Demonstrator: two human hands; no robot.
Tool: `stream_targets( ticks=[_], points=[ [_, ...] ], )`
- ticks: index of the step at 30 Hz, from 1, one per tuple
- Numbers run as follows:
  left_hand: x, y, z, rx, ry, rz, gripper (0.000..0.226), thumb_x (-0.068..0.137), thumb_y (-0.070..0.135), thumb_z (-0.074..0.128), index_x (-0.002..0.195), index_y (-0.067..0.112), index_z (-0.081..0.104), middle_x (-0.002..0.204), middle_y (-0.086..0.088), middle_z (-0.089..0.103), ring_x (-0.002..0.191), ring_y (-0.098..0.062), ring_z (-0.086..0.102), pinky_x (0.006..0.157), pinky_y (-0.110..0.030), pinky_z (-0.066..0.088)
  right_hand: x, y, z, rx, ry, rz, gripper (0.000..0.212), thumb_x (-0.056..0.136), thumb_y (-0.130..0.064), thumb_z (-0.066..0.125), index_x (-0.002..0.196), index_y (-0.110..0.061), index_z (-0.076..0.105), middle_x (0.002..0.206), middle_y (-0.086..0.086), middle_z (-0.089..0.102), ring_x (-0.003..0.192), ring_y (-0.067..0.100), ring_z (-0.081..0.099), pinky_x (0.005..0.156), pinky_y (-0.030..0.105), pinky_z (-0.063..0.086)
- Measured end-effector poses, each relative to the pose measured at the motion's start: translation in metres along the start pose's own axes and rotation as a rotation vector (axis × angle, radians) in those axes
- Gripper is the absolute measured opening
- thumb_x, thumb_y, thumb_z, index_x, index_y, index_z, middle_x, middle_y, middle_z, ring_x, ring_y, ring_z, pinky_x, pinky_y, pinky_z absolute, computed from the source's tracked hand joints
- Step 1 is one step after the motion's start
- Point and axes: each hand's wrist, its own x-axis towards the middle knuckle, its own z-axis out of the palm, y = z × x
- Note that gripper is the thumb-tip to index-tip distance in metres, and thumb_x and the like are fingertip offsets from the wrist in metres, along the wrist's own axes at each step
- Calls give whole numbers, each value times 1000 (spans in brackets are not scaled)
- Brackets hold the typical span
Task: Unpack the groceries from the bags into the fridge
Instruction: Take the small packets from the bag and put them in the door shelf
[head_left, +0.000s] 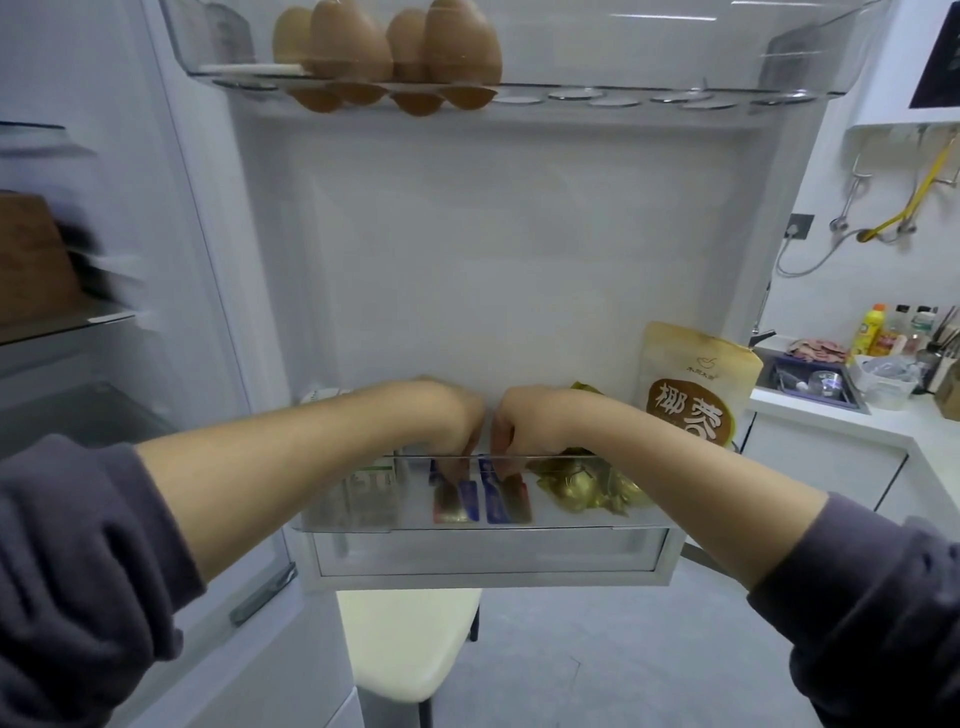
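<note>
Our left hand (447, 418) and right hand (532, 418) each pinch the upright blue-and-gold packets (506, 499), directly at six o'clock beneath them in the door bin (413, 512).

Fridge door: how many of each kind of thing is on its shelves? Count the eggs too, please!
brown eggs: 4
blue-and-gold packets: 2
gold crinkly bag: 1
tan pouch: 1
white-and-green carton: 1
Total: 9
</note>
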Motion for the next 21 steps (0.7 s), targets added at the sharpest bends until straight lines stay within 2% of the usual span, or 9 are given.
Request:
stream_targets(
  ticks=[2, 4, 6, 10, 13, 16, 18, 21],
  points=[
    [-1, -3, -4, 53, 82, -8, 30, 87, 39, 69, 113, 24, 65, 107, 5, 64, 100, -21, 58, 90, -31, 43, -5, 5, -5, 52, 83, 0, 25, 87, -23, 69, 110, -16, 73, 109, 1, 69, 101, 22, 63, 90, 33, 52],
    [-6, -8, -10, 61, 182, -5, 31, 90, 37, 65, 118, 25, 62, 114, 5, 63, 111, -19, 55, 101, -37, 31, -17, 11, -14, 104, 187, -12, 28, 88, -25, 69, 116, -22, 70, 105, -4, 63, 97, 15, 58, 84, 24, 45],
    [-15, -12, -15, 33, 299, -13, 30, 91, 38, 63, 118, 26, 61, 111, 5, 63, 111, -19, 54, 101, -39, 26, -31, 17, -22, 121, 291, -6, 31, 89, -28, 68, 120, -25, 67, 108, -5, 59, 97, 13, 54, 84, 25, 42],
    [-29, -8, -9, 81, 571, -122, 29, 93, 43, 55, 113, 25, 61, 109, 2, 64, 103, -21, 56, 90, -38, 26, -54, 24, -20, 20, 467, 42, 40, 90, -40, 63, 129, -30, 58, 131, -2, 51, 121, 19, 47, 104, 38, 37],
    [-36, 3, -1, 166, 776, -248, 35, 92, 49, 49, 114, 24, 61, 109, 0, 61, 102, -23, 54, 88, -41, 29, -66, 28, -10, -105, 568, 63, 49, 93, -46, 56, 139, -32, 48, 145, -3, 43, 132, 18, 39, 110, 38, 30],
    [-37, 14, 4, 69, 948, -281, 38, 87, 49, 54, 109, 21, 65, 106, -4, 62, 100, -26, 56, 90, -45, 31, -73, 36, 3, -200, 660, 112, 51, 95, -48, 53, 141, -30, 46, 152, 1, 37, 140, 23, 33, 115, 41, 22],
    [-35, 23, 8, -21, 1003, -267, 43, 83, 49, 57, 112, 18, 65, 110, -7, 63, 104, -29, 56, 92, -48, 33, -80, 42, 11, -240, 782, 130, 51, 91, -44, 62, 136, -23, 53, 148, 10, 44, 139, 33, 37, 114, 52, 25],
    [-36, 45, 6, -104, 1019, -215, 60, 81, 52, 54, 129, 18, 56, 132, -13, 54, 124, -32, 48, 99, -54, 34, -98, 52, 19, -264, 949, 166, 54, 88, -40, 65, 136, -19, 53, 146, 16, 46, 139, 40, 37, 113, 60, 26]
  ],
)
